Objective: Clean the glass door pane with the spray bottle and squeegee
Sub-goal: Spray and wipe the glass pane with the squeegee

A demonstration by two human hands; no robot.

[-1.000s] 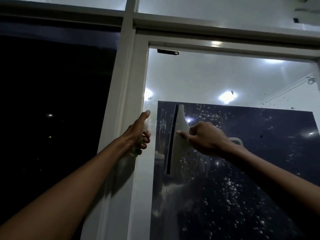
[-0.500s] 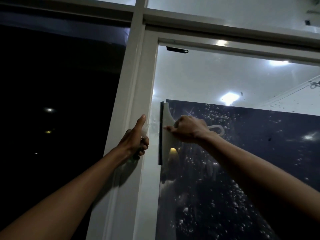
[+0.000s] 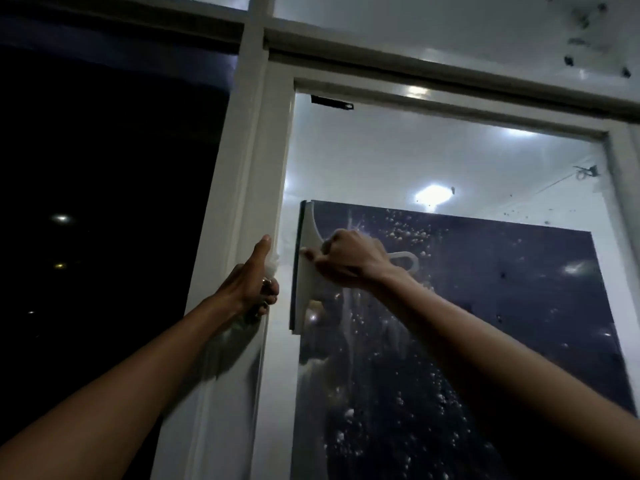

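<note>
The glass door pane (image 3: 467,341) is wet, with foam bubbles and runs of liquid on it. My right hand (image 3: 349,259) grips the handle of a white squeegee (image 3: 306,237). Its dark rubber blade stands vertical against the glass at the pane's left edge. My left hand (image 3: 251,284) is on the white door frame (image 3: 242,188) just left of the squeegee, thumb pointing up and fingers curled at the frame's inner edge. Something pale shows by those fingers; I cannot make out what it is. No spray bottle is in view.
A dark window pane (image 3: 104,202) fills the left side, with small lights in it. A horizontal frame bar (image 3: 450,74) runs above the door. Ceiling lights reflect in the upper glass (image 3: 433,194). Dark specks dot the top right corner.
The squeegee has swept left across the wet glass to the pane's left edge. My left hand has stayed on the frame. The camera has tilted slightly.
</note>
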